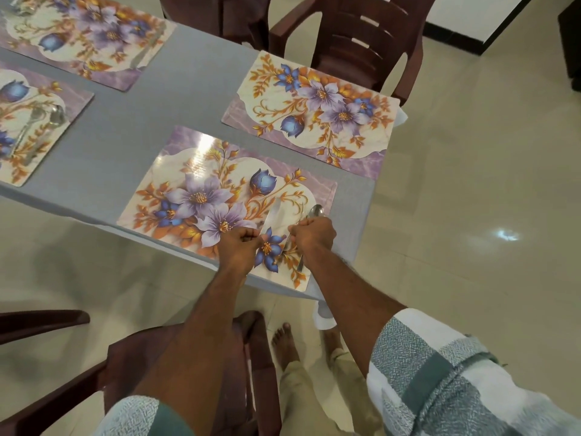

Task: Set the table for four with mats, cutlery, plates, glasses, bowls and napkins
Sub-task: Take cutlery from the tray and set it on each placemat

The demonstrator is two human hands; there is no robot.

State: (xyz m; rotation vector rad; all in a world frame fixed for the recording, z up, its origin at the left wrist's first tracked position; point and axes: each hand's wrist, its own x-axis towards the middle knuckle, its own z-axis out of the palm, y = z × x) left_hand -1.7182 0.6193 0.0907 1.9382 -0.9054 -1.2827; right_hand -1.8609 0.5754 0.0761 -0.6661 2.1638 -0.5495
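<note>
Table (pixel 132 127) under a grey cloth fills the upper left, four floral mats on it. Dark brown plastic chairs: one (pixel 352 42) at the far side, one (pixel 195 372) right below the camera, between the person's arms.

Near mat (pixel 201 196) sits at the table's near edge, straight ahead of the person. Second mat (pixel 314 111) lies just beyond it near the table's right end, bare. Third mat (pixel 94 39) at top left has a knife (pixel 147 47) along its right side. Fourth mat (pixel 34 121) at the left edge carries two spoons (pixel 47 121) side by side.

Both hands work over the right part of the near mat. Left hand (pixel 242 245) is clenched, thumb and fingers pinching the handle end of a table knife (pixel 273 212); blade lies flat on the mat, pointing away from the person. Right hand (pixel 312 236) is curled round cutlery just right of the knife: a spoon (pixel 315 211) with its bowl sticking out past the knuckles, handle running back under the hand. A thin second piece (pixel 300 212) shows beside the spoon, likely a fork; cannot tell for sure. Knife and spoon are near each other, roughly parallel, not touching.

Checked short sleeves on both arms; bare feet (pixel 283 341) on the cream tiled floor below the table edge.
</note>
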